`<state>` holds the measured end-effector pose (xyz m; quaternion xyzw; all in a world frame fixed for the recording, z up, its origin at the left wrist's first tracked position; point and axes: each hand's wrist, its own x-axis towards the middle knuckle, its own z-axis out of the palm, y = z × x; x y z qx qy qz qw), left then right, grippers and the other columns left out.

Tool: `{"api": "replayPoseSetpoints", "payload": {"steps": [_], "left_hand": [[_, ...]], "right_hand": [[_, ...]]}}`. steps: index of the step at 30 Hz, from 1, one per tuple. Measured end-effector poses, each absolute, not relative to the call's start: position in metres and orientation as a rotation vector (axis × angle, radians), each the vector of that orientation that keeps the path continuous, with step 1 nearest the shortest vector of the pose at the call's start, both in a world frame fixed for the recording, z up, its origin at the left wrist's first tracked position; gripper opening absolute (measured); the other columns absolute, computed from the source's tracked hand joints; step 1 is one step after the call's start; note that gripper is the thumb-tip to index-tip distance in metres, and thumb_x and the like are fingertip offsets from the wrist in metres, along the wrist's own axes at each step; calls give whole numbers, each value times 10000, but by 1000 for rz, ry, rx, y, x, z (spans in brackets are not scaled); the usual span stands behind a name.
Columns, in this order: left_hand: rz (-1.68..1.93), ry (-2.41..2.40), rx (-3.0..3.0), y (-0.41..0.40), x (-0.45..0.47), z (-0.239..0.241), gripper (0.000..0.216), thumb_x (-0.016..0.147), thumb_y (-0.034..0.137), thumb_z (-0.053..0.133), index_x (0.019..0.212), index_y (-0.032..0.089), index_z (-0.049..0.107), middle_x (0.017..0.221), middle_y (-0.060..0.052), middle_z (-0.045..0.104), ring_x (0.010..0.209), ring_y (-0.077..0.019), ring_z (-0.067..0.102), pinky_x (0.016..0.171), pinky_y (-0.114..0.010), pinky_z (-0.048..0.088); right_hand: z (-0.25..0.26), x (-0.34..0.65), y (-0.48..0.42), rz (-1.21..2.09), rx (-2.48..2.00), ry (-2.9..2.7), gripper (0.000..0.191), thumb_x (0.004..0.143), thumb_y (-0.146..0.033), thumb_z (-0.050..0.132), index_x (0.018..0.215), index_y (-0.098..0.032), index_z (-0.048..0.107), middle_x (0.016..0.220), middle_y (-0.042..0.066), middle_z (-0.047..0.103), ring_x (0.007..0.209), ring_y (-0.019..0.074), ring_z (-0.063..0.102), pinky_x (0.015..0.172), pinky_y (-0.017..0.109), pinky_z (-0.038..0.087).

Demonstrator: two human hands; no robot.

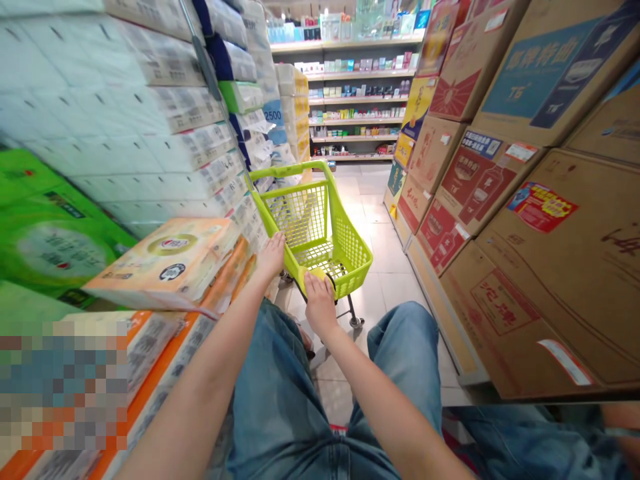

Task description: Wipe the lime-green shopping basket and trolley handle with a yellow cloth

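A lime-green plastic shopping cart (350, 243) stands on the aisle floor in front of my knees, its basket bare inside. My left hand (271, 256) rests on the cart's left rim, fingers curled over the edge. At the near corner of the basket, my right hand (320, 300) presses a small yellow cloth (311, 273) against the rim. The fingers cover part of the cloth, so its full shape is hidden. The cart's handle (290, 171) is at the far end, away from me.
Stacked tissue packs (165, 260) line the left side, close to my left arm. Cardboard cartons (560, 267) are piled on a low platform to the right. Shelves of small boxes (357, 93) close off the far end. A tiled floor (383, 233) runs between.
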<state>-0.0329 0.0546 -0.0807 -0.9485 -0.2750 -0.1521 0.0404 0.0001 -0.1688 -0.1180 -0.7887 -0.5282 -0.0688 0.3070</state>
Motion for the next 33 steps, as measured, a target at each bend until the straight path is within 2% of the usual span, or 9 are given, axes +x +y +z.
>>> {"api": "replayPoseSetpoints", "payload": {"steps": [5, 9, 11, 14, 17, 19, 24, 29, 33], "left_hand": [[-469, -831, -2930, 61, -46, -78, 602, 871, 63, 342, 1472, 49, 382, 1563, -180, 373, 1482, -227, 303, 1216, -426, 239], [-487, -781, -2978, 55, -57, -78, 608, 877, 58, 317, 1483, 22, 349, 1559, -223, 356, 1486, -247, 290, 1207, -476, 251], [-470, -693, -3030, 45, -71, -81, 643, 849, 51, 352, 1492, 69, 352, 1570, -189, 355, 1480, -232, 307, 1203, -473, 268], [-406, -490, -3131, 22, -103, -91, 703, 797, 51, 405, 1491, 167, 380, 1558, -91, 414, 1449, -158, 366, 1191, -374, 319], [-557, -394, -3246, -1, -135, -100, 786, 769, 26, 383, 1538, 137, 268, 1590, -120, 349, 1485, -164, 291, 1196, -400, 319], [-619, -403, -3277, -13, -148, -102, 862, 729, -3, 388, 1557, 161, 214, 1611, -108, 306, 1503, -177, 244, 1205, -424, 304], [-592, -535, -3194, -27, -156, -101, 822, 789, 18, 396, 1566, 190, 191, 1621, -99, 283, 1503, -214, 248, 1208, -459, 292], [-613, -588, -3152, -29, -153, -102, 807, 800, 13, 374, 1567, 180, 185, 1624, -89, 277, 1507, -201, 233, 1218, -436, 278], [-644, -623, -3137, -40, -155, -104, 769, 823, 17, 340, 1565, 160, 198, 1615, -102, 296, 1507, -202, 232, 1217, -440, 281]], "right_hand": [[-113, -26, -164, -162, -2096, -1403, 601, 908, -126, 448, 1501, -73, 363, 1481, 155, 502, 1357, 248, 432, 1191, 426, 203], [-115, -41, -160, -142, -2065, -1450, 620, 901, -155, 477, 1506, -81, 358, 1497, 154, 485, 1375, 246, 427, 1190, 420, 223], [-116, -47, -157, -125, -2051, -1485, 609, 910, -157, 464, 1502, -66, 358, 1504, 154, 476, 1381, 245, 424, 1191, 415, 230], [-117, -55, -155, -112, -2046, -1515, 591, 923, -149, 442, 1499, -48, 357, 1518, 153, 458, 1394, 242, 414, 1195, 404, 233], [-117, -61, -163, -138, -2016, -1571, 586, 930, -151, 440, 1505, -76, 356, 1538, 134, 435, 1419, 226, 385, 1204, 402, 223], [-116, -59, -176, -168, -1979, -1644, 590, 930, -142, 437, 1512, -104, 351, 1551, 114, 419, 1440, 210, 353, 1214, 404, 204], [-115, -17, -228, -223, -1929, -1821, 641, 898, -52, 385, 1527, -164, 333, 1553, 76, 422, 1461, 171, 323, 1226, 422, 174], [-114, 57, -266, -280, -2031, -1710, 669, 849, 8, 340, 1487, -175, 416, 1500, 74, 497, 1436, 170, 379, 1222, 444, 197], [-117, 82, -269, -272, -1990, -1690, 695, 813, 21, 347, 1474, -173, 438, 1489, 72, 511, 1445, 167, 364, 1215, 452, 239]]}}
